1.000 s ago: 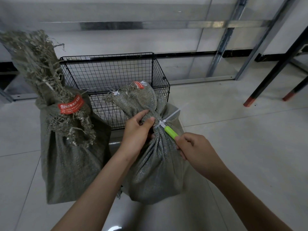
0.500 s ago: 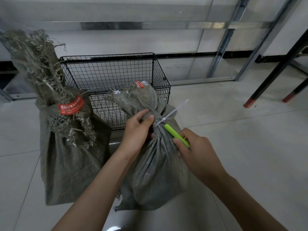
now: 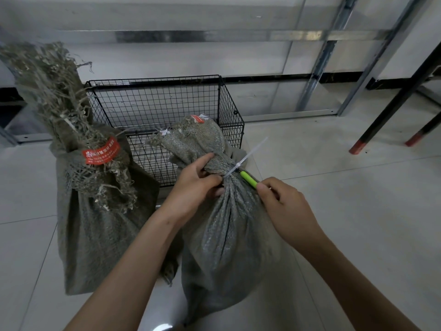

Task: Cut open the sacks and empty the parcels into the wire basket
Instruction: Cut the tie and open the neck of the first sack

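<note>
The tied sack [image 3: 226, 225] stands on the floor [image 3: 353, 211] before the wire basket [image 3: 155, 80], a white zip tie [image 3: 241, 163] round its neck. My left hand [image 3: 194, 187] clenches that neck; my right hand [image 3: 287, 207] holds a green-handled cutter [image 3: 248, 179] against the tie.

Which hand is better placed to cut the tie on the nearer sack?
Right: the right hand holds the green-handled cutter, its tip at the white zip tie. The left hand grips the sack at its neck.
</note>
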